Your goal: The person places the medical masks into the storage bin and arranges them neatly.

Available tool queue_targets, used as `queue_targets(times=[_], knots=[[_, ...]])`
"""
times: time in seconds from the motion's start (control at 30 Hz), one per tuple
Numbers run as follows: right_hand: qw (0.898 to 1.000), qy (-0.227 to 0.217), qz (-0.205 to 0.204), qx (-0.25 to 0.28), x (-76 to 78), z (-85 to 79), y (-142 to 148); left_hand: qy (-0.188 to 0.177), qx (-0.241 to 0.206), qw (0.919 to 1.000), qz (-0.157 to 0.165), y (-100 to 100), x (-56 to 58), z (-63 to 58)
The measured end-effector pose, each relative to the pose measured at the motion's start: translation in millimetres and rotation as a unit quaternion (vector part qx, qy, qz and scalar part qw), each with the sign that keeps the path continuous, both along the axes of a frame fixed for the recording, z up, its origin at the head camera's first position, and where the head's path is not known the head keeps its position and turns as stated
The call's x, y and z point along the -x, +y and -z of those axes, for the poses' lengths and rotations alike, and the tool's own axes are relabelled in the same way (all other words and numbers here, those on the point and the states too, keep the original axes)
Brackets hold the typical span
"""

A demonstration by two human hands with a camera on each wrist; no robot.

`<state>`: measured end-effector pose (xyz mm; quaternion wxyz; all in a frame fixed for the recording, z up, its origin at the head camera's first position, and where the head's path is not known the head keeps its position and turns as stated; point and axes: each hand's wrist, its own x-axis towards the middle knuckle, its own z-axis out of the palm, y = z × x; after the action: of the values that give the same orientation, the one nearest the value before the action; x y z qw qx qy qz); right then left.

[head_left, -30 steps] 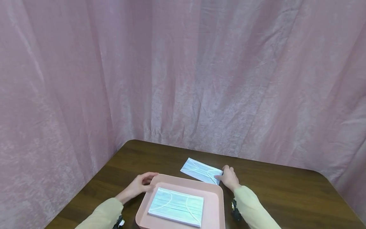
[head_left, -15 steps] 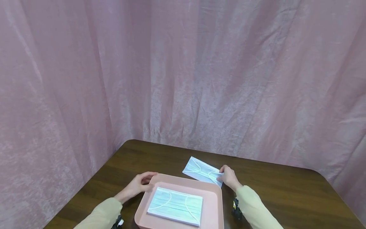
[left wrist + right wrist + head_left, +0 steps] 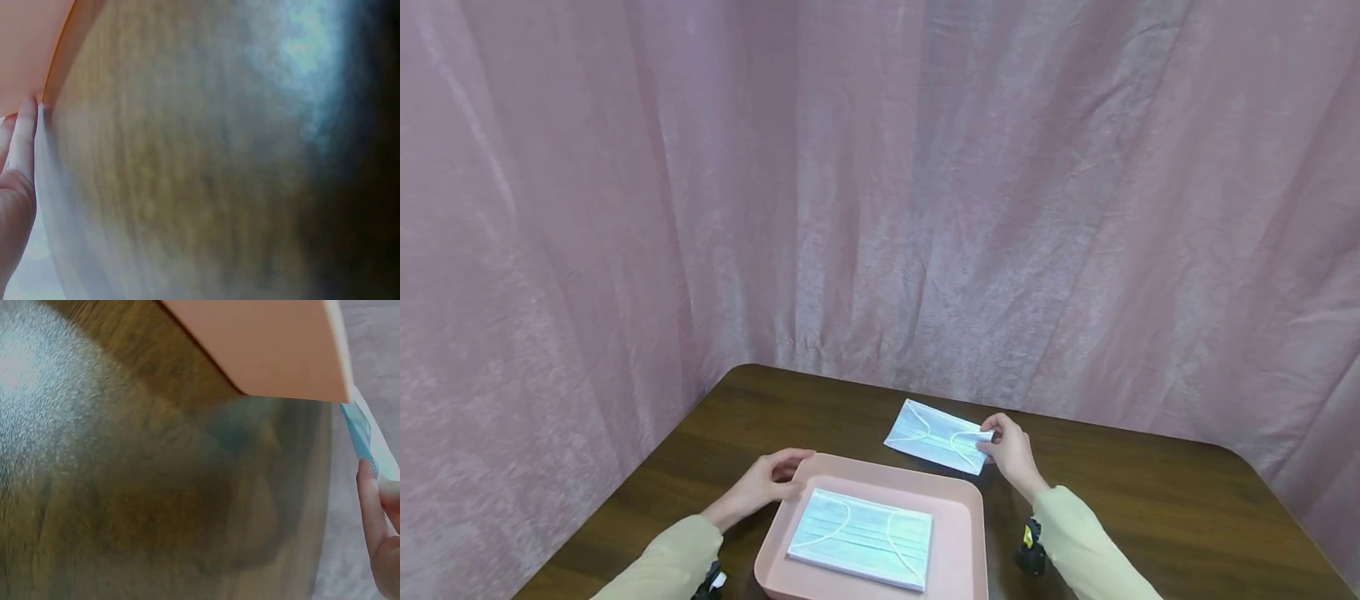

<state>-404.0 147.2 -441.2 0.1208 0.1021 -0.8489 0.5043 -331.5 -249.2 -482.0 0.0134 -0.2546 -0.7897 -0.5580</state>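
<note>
In the head view a pink tray [image 3: 961,533] stands at the front of the table, with a stack of pale blue pleated face masks [image 3: 861,540] lying in it, white ear loops on top. My left hand [image 3: 760,487] holds the tray's far left corner, thumb on the left side and fingers at the back. The left wrist view shows fingers [image 3: 24,140] against its outer wall. Beyond the tray, my right hand [image 3: 1011,452] pinches the right end of another face mask [image 3: 934,435], raised a little off the table. In the right wrist view that mask [image 3: 359,434] is partly hidden behind the tray.
The dark wooden table [image 3: 1120,500] extends to both sides of the tray. Pink curtains [image 3: 880,208] hang behind its far edge and along the left. A dark wrist device [image 3: 1030,548] sits at the right sleeve.
My right hand has lifted the face mask and shifted it slightly right and away from the tray. The left hand and the tray stay in place.
</note>
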Motion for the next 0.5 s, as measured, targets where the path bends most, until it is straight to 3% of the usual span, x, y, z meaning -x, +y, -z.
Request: queue_targets(times=[0.27,0.5], knots=[[0.999,-0.009,0.006,0.033,-7.8,-17.9,11.1,0.001,-0.003,1.0,0.006,3.3,-2.3,-4.4],[0.997,-0.023,-0.034,0.066,-21.0,-28.6,10.7,-0.001,0.002,1.0,-0.003,0.8,-0.5,-1.1]])
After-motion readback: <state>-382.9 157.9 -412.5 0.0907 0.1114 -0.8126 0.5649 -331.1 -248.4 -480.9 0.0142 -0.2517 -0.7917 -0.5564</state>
